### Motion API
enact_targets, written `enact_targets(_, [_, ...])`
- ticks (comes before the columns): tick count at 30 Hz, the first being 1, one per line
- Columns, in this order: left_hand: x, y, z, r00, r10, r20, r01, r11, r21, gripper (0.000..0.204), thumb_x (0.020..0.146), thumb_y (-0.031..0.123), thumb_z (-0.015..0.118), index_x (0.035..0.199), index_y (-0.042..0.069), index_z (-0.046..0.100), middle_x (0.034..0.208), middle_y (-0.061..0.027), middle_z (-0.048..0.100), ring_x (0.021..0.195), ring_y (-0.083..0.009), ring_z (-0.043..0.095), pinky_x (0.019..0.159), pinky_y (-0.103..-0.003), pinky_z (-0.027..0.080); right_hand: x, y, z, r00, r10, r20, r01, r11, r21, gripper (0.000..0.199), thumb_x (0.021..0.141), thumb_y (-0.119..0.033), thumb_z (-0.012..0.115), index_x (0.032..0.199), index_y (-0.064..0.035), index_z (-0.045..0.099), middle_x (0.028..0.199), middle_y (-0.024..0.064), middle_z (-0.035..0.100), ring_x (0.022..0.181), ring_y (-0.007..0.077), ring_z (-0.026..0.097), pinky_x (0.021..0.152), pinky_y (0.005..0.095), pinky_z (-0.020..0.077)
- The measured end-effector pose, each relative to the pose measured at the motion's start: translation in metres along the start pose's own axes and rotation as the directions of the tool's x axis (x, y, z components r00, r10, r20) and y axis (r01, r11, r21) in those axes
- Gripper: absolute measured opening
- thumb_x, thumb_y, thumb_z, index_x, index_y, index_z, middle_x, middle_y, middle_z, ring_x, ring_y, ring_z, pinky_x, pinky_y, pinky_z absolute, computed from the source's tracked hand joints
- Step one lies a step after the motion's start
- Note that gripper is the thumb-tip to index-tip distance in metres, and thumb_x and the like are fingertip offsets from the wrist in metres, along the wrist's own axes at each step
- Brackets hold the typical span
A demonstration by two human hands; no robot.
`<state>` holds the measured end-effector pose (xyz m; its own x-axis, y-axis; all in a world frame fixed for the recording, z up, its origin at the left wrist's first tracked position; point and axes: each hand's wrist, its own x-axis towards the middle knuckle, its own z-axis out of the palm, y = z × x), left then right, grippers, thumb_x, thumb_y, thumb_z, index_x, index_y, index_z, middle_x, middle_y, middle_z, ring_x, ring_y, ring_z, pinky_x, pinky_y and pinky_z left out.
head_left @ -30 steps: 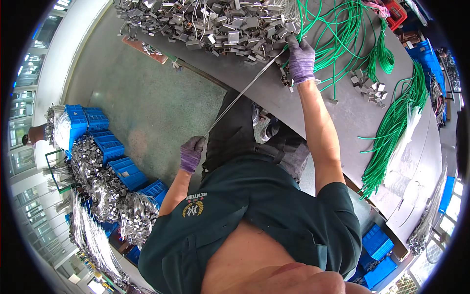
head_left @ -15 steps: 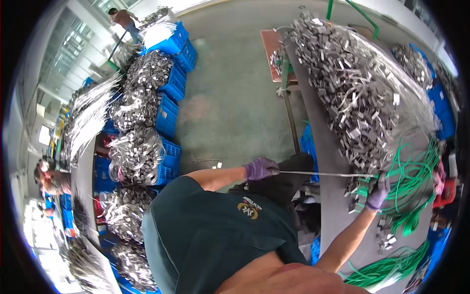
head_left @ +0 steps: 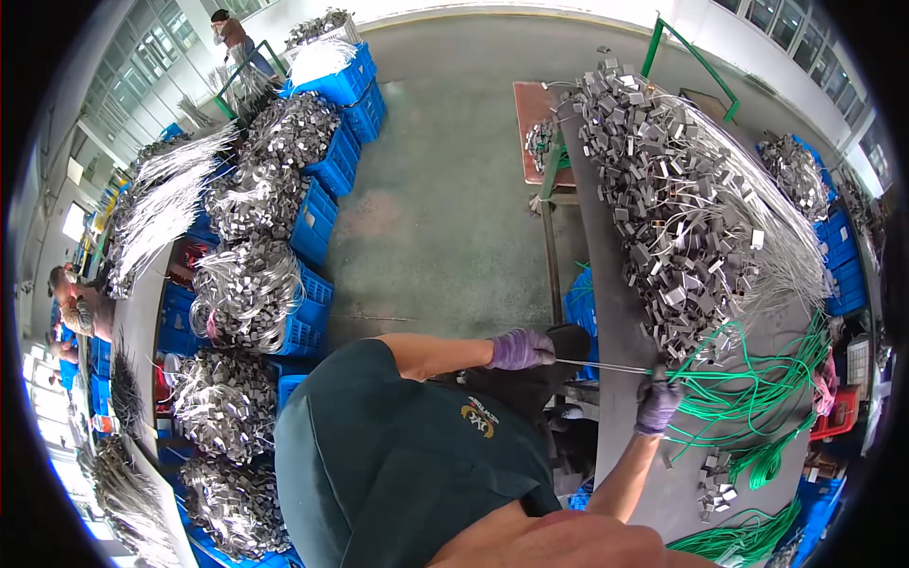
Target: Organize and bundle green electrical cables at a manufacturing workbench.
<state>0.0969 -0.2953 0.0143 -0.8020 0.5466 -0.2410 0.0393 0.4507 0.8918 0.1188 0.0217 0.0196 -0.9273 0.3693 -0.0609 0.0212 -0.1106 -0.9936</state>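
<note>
Thin grey-white wires (head_left: 602, 366) stretch taut between my two hands, over the near edge of the grey table (head_left: 615, 431). My left hand (head_left: 523, 350), in a purple glove, is closed around their left end beside my lap. At the table, my gloved right hand (head_left: 658, 405) pinches the other end; its fingertips are partly hidden against the clutter. Green wires (head_left: 748, 374) lie in a loose tangle just right of that hand. Beyond it rises a large heap of small grey metal-cased parts (head_left: 668, 227) with pale leads trailing off to the right.
Blue crates (head_left: 312, 222) piled with similar parts line the left side. More loose grey parts (head_left: 717, 488) and a green wire bundle (head_left: 739, 535) lie at the table's near end. A red basket (head_left: 837, 413) stands at the right. A person (head_left: 232, 38) stands at the far left.
My right hand has moved left toward the table's near edge, shortening the stretch of wire. My left hand has shifted slightly right and still grips the wires. The view has tilted a little.
</note>
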Motion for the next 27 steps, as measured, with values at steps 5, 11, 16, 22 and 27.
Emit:
enact_targets(5, [0.016,0.011,0.002,0.994,0.11,0.0,-0.11,0.994,0.019,0.022,0.083,0.024,0.059,0.092,0.004,0.064,0.078,-0.0113,0.061,0.073,-0.0201,0.059,0.067,-0.034,0.045,0.016,-0.054,-0.026,0.975,-0.216,0.055,0.203,0.963,0.177,0.018,0.086,-0.026,0.059,0.083,-0.0087,0.056,0.049,-0.0049,0.041,0.038,0.0041,0.033,0.038,0.0201,0.0253])
enact_targets(11, [0.041,0.036,-0.006,0.983,0.183,0.025,-0.183,0.983,0.006,0.02,0.084,0.024,0.059,0.091,0.006,0.065,0.068,-0.0055,0.06,0.066,-0.0159,0.059,0.062,-0.032,0.046,0.015,-0.04,-0.013,0.999,-0.039,0.027,0.04,0.999,-0.036,0.016,0.085,-0.023,0.061,0.08,-0.0083,0.056,0.049,-0.0029,0.043,0.037,0.0077,0.036,0.036,0.0212,0.0271])
enact_targets(16, [0.034,0.008,-0.011,0.984,0.085,0.155,-0.045,0.969,-0.243,0.018,0.084,0.021,0.058,0.085,0.005,0.065,0.065,-0.0042,0.062,0.054,-0.0111,0.058,0.053,-0.028,0.046,0.054,-0.078,-0.069,0.97,-0.063,-0.235,0.093,0.988,0.123,0.024,0.085,-0.017,0.062,0.063,-0.0104,0.053,0.05,-0.0011,0.046,0.039,0.0075,0.039,0.036,0.0213,0.0282])
enact_targets(22, [0.056,-0.006,0.003,0.965,0.258,-0.057,-0.252,0.964,0.09,0.018,0.082,0.02,0.057,0.084,0.004,0.064,0.065,-0.0053,0.063,0.059,-0.0162,0.06,0.057,-0.031,0.046,0.055,0.014,-0.058,0.997,-0.018,-0.07,0.025,0.995,0.1,0.017,0.079,-0.021,0.065,0.071,-0.0096,0.056,0.051,-0.0011,0.046,0.039,0.0087,0.039,0.035,0.0195,0.03])
enact_targets(27, [0.038,0.019,-0.015,0.979,0.126,0.157,-0.109,0.988,-0.111,0.019,0.084,0.022,0.059,0.087,0.004,0.065,0.065,-0.0044,0.062,0.058,-0.0137,0.058,0.055,-0.029,0.046,0.039,-0.037,-0.038,0.998,-0.062,-0.012,0.062,0.998,-0.005,0.021,0.079,-0.018,0.059,0.061,-0.011,0.053,0.053,0.0001,0.048,0.039,0.0082,0.039,0.035,0.0231,0.0258])
